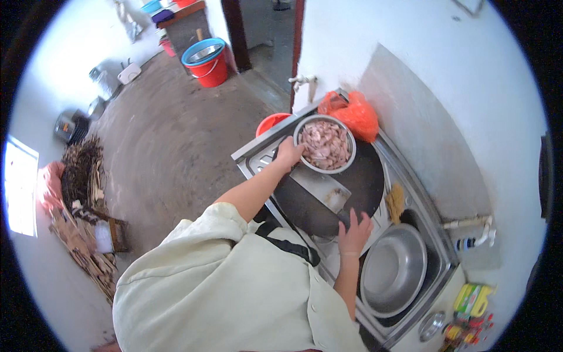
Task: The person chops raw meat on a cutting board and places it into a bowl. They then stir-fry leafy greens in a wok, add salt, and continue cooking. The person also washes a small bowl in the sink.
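Observation:
My left hand (290,155) grips the left rim of a round metal bowl (352,152), with the thumb over the edge. Pale pink pieces of cut raw meat (324,145) fill the bowl. Below it, a cleaver (320,188) lies flat on a dark round board (303,209), its broad blade wet and stained near the handle. Close to that handle is my right hand (355,231), fingers spread. Whether its fingertips touch the handle I cannot tell.
The board rests on a steel sink unit (422,171). A large metal basin (393,268) sits in the sink beside a tan cloth or sponge (395,202). An orange plastic bag (358,116) stands behind the bowl. Bottles (473,299) and a red bucket (210,72) are farther off.

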Available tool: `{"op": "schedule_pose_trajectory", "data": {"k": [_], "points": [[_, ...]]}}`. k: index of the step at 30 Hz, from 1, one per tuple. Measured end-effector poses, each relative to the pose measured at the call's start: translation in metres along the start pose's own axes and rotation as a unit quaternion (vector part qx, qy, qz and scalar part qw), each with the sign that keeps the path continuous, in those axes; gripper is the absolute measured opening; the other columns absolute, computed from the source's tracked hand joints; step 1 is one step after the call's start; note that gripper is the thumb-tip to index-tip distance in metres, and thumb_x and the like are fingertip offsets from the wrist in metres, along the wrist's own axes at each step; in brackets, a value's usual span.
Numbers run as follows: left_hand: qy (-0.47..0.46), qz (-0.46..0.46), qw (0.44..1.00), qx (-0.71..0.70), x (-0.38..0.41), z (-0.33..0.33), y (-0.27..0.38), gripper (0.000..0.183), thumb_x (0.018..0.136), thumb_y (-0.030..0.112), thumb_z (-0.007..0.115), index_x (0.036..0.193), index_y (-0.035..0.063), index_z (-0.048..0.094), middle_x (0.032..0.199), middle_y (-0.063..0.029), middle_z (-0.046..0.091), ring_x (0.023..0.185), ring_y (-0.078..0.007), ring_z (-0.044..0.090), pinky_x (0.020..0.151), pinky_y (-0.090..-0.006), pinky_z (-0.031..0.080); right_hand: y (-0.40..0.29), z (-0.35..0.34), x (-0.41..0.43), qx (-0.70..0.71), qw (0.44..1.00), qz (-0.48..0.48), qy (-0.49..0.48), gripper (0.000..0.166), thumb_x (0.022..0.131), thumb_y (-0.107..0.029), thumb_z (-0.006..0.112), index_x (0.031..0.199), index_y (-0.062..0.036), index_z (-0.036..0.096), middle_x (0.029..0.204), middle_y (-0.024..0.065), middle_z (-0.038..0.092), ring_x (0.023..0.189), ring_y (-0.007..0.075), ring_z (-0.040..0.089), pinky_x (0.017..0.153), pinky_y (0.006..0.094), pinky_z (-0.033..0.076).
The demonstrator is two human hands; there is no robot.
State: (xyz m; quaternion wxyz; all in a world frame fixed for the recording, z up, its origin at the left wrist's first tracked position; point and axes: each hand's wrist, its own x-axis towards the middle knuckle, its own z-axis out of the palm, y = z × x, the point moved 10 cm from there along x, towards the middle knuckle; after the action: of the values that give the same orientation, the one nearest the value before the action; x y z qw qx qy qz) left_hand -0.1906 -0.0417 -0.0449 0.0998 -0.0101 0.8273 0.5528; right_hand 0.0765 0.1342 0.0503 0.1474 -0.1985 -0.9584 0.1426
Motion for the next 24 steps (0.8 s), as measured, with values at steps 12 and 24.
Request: {"op": "schedule_pose_trajectory", "data": {"k": [12,24], "points": [[0.12,-0.047,0.979,-0.159,-0.122,-0.194,0.003,0.015,0.072,0.009,0.051,0.084,-0.0002,0.049,0.07,-0.0068,0.054,0.058,-0.0124,0.052,0.05,-0.0258,0.044,-0.069,-0.005,-0.028,0.102,0.981,-0.166,-0.025,0.028,0.066,-0.011,0.061,0.092,-0.0036,0.056,0.101,0.017,0.044,0.095,0.034,0.038,0.083,0.0437,0.032],[0.497,-0.213,0.819,-0.192,-0.236,-0.197,-0.006,0.019,0.071,0.01,0.05,0.085,-0.003,0.049,0.074,-0.0101,0.055,0.063,-0.0161,0.055,0.051,-0.0293,0.048,-0.091,0.031,0.198,0.126,0.9,-0.356,-0.216,0.026,0.067,-0.01,0.061,0.09,-0.0014,0.056,0.095,0.015,0.046,0.095,0.0316,0.04,0.083,0.0401,0.034]]}}
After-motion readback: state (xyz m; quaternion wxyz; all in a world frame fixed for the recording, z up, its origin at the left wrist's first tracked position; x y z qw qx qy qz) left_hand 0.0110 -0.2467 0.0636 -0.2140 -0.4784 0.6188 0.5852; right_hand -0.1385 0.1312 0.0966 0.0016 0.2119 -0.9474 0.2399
